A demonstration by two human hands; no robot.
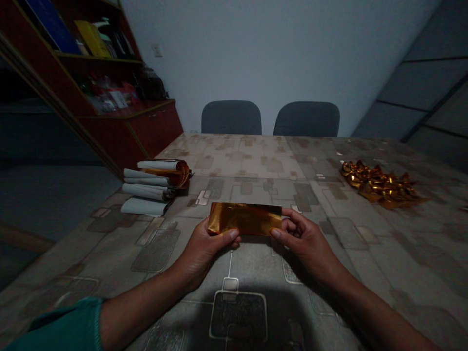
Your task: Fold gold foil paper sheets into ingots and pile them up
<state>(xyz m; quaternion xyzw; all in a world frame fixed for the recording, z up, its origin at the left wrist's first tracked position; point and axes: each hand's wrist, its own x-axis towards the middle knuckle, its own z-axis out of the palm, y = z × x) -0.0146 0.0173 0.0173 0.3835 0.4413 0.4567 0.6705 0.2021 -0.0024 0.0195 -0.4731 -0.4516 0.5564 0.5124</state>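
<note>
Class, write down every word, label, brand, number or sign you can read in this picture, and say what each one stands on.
No text can be read anywhere.
Gold sheet: no lettering visible.
Tablecloth: printed shapes, no lettering visible.
Packages and yellow item on the shelves: too dark and blurred to tell.

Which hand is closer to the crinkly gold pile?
Right. The right hand is left of the gold pile, nearer the camera; the left hand is farther left.
</note>
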